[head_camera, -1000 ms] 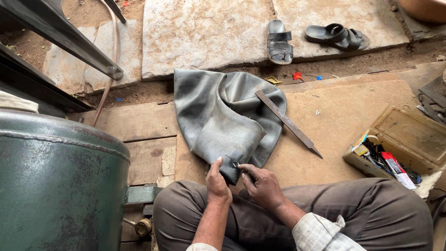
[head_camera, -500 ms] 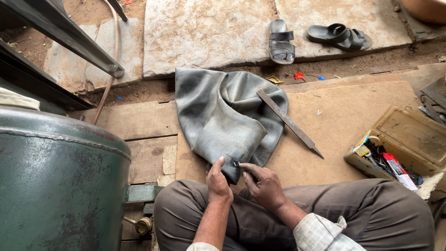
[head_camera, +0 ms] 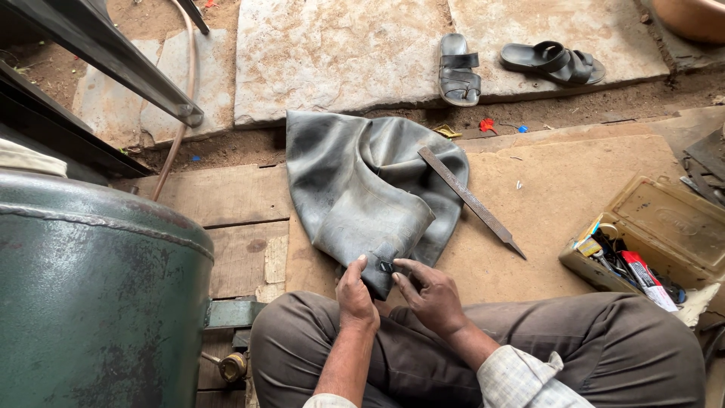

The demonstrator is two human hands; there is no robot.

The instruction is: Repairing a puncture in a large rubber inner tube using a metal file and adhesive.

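Green metal tank point(head_camera: 91, 295) — lower left, on planks. Grey rubber inner tube point(head_camera: 362, 189) — crumpled on the board before the knees. Open tan box point(head_camera: 649, 234) at right, holding red-and-white and yellow tubes. Flat metal file point(head_camera: 472, 200) across the tube's edge. Left hand point(head_camera: 355, 295) pinches the tube's near corner; right hand point(head_camera: 430, 291) fingertips close on a small black patch point(head_camera: 386, 266) there.

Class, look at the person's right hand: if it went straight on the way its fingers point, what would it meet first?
The right hand already touches the folded grey inner tube; straight on lies more tube, probably.
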